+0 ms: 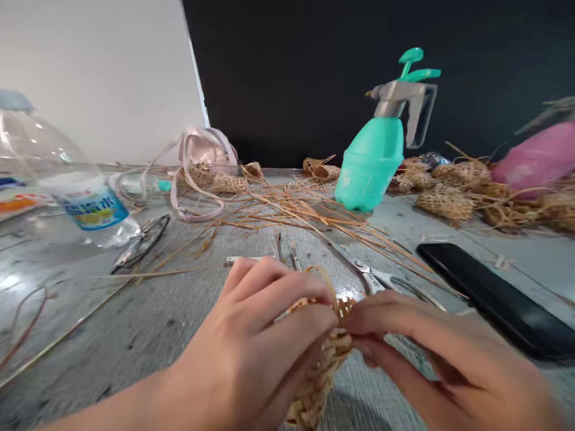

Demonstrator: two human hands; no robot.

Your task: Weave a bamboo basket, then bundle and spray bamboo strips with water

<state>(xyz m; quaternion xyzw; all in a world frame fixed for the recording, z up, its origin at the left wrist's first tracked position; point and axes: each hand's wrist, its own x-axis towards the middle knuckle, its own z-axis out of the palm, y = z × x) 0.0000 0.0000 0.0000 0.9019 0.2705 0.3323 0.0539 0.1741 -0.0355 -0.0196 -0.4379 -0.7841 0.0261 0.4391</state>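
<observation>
A small woven basket (330, 359) of pale flat strips stands between my hands, close to me at the table's front. My left hand (260, 335) wraps round its left side, fingers closed over the rim. At the right edge of the rim, my right hand (417, 347) pinches with thumb and forefinger; whether a strip end or the rim itself is between them is hidden. One thin strip (321, 274) curls up above the basket. Just beyond my right hand lie scissors (381, 278), partly covered by it.
Loose strips (287, 209) spread across the grey table (188, 317). A black phone (494, 299) lies right. Behind stand a green spray bottle (371, 158) and a pink one (536, 158), with woven pieces (444, 203). Left are a large plastic bottle (94, 203) and a pink bag (209, 149).
</observation>
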